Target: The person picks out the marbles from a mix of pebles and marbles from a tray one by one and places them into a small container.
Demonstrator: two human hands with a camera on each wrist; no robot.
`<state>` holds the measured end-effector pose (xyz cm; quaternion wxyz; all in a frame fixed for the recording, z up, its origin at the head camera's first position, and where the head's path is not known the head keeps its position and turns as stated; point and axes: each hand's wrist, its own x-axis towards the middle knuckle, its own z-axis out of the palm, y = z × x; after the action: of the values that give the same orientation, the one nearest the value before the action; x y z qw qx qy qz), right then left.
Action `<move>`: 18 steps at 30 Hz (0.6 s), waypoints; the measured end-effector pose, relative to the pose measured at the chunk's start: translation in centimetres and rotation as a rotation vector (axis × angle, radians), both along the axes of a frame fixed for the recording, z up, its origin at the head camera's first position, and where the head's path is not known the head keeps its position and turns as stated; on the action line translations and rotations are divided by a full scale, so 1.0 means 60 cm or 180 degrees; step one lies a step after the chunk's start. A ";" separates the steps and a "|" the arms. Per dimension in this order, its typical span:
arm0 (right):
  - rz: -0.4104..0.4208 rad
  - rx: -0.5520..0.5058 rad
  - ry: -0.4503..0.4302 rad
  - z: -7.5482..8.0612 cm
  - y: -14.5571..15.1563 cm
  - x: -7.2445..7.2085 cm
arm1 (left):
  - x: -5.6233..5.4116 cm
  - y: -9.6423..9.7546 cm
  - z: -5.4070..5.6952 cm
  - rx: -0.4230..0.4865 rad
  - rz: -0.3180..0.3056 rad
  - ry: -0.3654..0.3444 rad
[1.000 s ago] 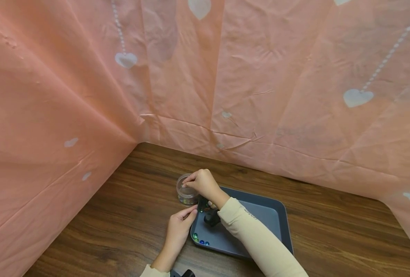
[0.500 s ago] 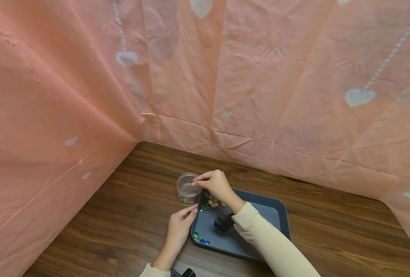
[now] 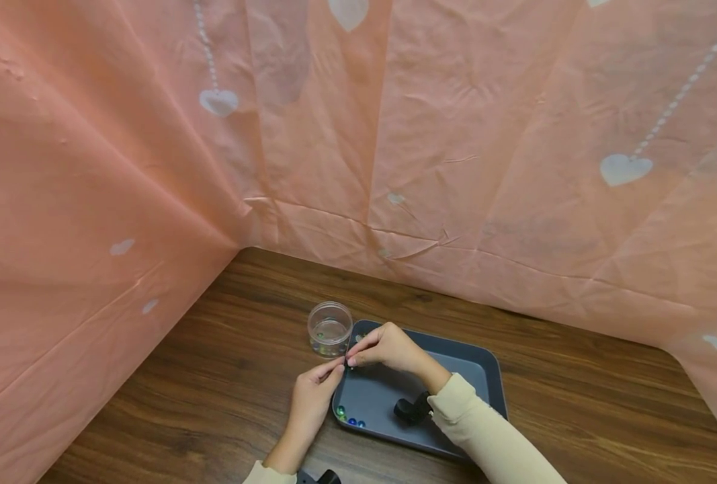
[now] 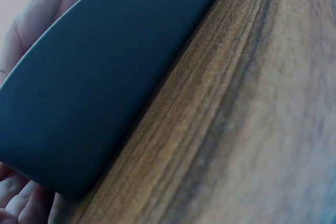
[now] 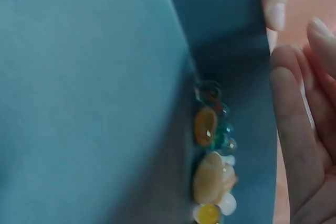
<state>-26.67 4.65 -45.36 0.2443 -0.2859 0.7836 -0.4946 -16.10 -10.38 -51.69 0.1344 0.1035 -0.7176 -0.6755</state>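
Fingers of the right hand (image 3: 391, 349) look parted, nothing visibly held, above the tray (image 3: 382, 396); stones (image 5: 209, 179) and marbles (image 5: 208, 214) line its left side just below, nearer them than the left hand (image 3: 311, 405) gripping the tray.

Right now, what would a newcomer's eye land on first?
The pink curtain with white hearts dominates, behind the wooden table. Next, the left hand and right hand, close together at the left side of the blue-grey tray. A clear jar stands just beyond the left hand.
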 end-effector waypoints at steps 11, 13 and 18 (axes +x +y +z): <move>0.0268 0.0256 0.0224 -0.019 0.000 0.008 | -0.006 -0.002 -0.003 -0.0058 -0.0017 -0.0084; 0.0299 0.0282 0.0171 -0.022 0.000 0.011 | -0.006 -0.002 -0.003 -0.0035 -0.0027 -0.0096; 0.0432 0.0304 0.0095 -0.030 -0.004 0.024 | -0.002 -0.002 -0.002 0.0060 -0.0067 -0.0093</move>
<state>-25.25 4.43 -47.15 0.2789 -0.3337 0.7887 -0.4346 -16.24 -10.47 -51.81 0.1159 0.1071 -0.7142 -0.6819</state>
